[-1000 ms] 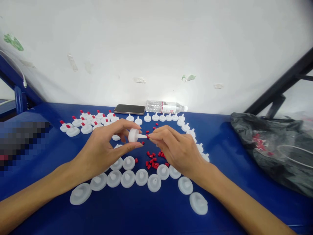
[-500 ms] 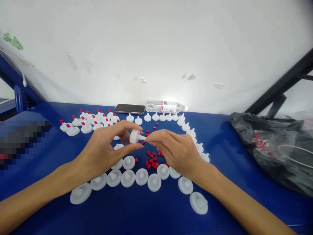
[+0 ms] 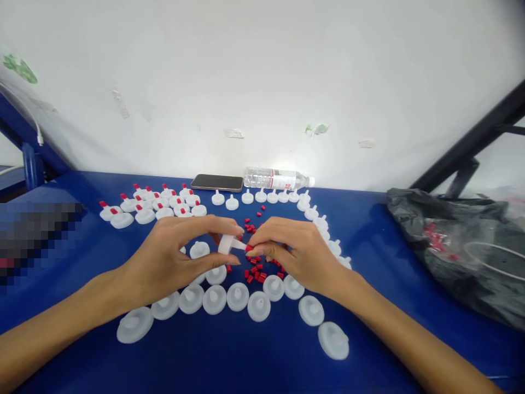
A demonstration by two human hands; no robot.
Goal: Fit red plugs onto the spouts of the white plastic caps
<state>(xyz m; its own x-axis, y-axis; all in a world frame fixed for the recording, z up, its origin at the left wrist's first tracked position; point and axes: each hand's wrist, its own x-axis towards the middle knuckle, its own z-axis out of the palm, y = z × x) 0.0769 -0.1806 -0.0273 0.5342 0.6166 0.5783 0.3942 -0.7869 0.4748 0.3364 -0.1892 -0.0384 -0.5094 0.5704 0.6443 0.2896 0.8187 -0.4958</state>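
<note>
Between its thumb and fingers, my left hand (image 3: 180,253) grips a white nozzle cap (image 3: 225,244) by its round base, the spout pointing right. A small red tip cap (image 3: 248,248) is pinched in my right hand (image 3: 293,249), at the end of that spout; how far it sits on the spout I cannot tell. Below and behind my hands lie several loose red tip caps (image 3: 261,276). White nozzle caps without red tips (image 3: 237,296) curve around them. At the back left stands a cluster of nozzle caps with red tips (image 3: 163,210).
Along the wall lie a phone (image 3: 217,182) and a clear plastic bottle (image 3: 273,179) on its side. A dark plastic bag (image 3: 414,219) with red pieces inside sits at the right. A blurred-out dark object (image 3: 36,238) is at the left edge of the blue table (image 3: 229,361).
Both hands have shifted slightly, and the held nozzle cap is a little lower with its spout tilted down to the right. The red tip cap now shows in my right fingertips.
</note>
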